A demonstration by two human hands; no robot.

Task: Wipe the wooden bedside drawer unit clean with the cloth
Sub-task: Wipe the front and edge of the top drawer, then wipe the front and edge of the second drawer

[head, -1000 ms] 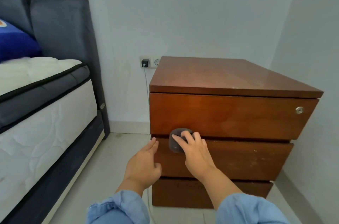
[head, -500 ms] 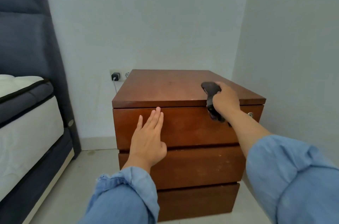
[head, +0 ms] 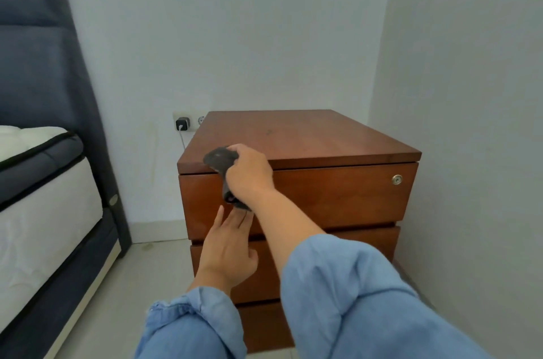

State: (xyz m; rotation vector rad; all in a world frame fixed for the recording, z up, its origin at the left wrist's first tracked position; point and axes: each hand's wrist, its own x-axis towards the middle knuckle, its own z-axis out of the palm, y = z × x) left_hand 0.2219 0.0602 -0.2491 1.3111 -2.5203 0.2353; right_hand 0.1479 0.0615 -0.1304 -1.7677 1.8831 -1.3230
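Wiping the drawer unit's (head: 338,200) near-left top edge: right hand (head: 249,173) clutching the dark cloth (head: 220,160), left hand (head: 229,250) flat on the drawers (fingers spread). Next, probably sweep rightward.

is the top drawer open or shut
Shut. The top drawer front sits flush under the unit's top, in line with the drawer below; only a thin seam shows.

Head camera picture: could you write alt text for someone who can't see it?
A person's right hand grips a dark cloth at the front left edge of a wooden bedside drawer unit, while the left hand rests open against the drawer fronts below. A bed stands to the left, and a charger is plugged into the wall behind.
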